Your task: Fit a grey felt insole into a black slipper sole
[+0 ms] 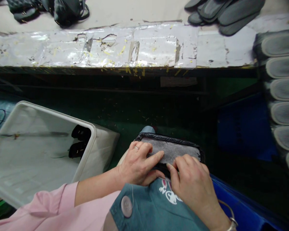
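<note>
On my lap lies a black shoe (170, 148), its flat grey underside turned up and a quilted black edge folded around the rim. My left hand (141, 160) grips it from the left, with the index finger laid on the grey surface and the thumb at the near edge. At the near right side, my right hand (191, 175) pinches the black edge between thumb and fingers. The fingers of that hand partly hide the shoe's right end. Beneath the shoe is a green apron (146, 205) with a large button.
A white bin (93, 154) on the left holds a few black shoe parts (78, 150). The taped workbench edge (154, 45) runs across ahead, with black shoes (67, 11) and dark soles (226, 16) on it. Several grey-bottomed shoes (285, 85) line the right. Blue bins (243, 128) stand low right.
</note>
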The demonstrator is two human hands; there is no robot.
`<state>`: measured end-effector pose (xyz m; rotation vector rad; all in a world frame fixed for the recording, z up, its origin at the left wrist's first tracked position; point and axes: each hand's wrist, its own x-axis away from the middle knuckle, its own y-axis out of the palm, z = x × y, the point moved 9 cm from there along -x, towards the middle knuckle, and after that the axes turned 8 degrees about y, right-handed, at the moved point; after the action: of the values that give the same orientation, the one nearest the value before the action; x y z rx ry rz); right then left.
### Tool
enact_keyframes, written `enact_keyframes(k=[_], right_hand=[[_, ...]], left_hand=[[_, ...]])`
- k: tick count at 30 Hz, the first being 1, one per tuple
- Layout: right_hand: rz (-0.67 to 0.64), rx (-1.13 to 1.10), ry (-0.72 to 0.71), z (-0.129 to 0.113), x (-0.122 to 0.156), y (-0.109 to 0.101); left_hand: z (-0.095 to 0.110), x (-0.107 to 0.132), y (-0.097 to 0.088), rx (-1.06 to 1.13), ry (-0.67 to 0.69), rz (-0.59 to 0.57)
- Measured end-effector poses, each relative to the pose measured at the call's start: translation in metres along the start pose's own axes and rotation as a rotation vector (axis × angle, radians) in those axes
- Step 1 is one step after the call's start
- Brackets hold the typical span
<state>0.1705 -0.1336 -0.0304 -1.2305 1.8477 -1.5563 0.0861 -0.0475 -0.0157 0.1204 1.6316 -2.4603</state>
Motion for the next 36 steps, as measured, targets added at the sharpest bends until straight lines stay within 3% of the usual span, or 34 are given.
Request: enact_keyframes(k=[4,15,20,22,27,36], right_hand=[[-0.001,0.003,-0.008,0.0,0.0,0.0],[-0.003,-0.22,-0.06,0.004,0.002,-0.009],[0.268,-0.28,-0.101,0.024,0.025,-0.04],[0.294,-0.239,-0.145,0.029,0.036,-0.044],[0.309,-0.241,-0.133,0.046,0.049,-0.038],[0.251,-0.243,-0.151,0.044,0.026,-0.021]], left_hand=[[0.001,0.001,0.0,-0.039,-0.006,0.041],[0.002,-0.012,0.006,-0.015,-0.083,-0.109],[0.003,-0.016,0.011,-0.017,-0.06,-0.159],[0.003,-0.016,0.01,-0.021,-0.057,-0.159],[0.004,-0.016,0.006,-0.011,-0.047,-0.2],[0.007,-0.015,0.008,-0.074,-0.064,-0.167]])
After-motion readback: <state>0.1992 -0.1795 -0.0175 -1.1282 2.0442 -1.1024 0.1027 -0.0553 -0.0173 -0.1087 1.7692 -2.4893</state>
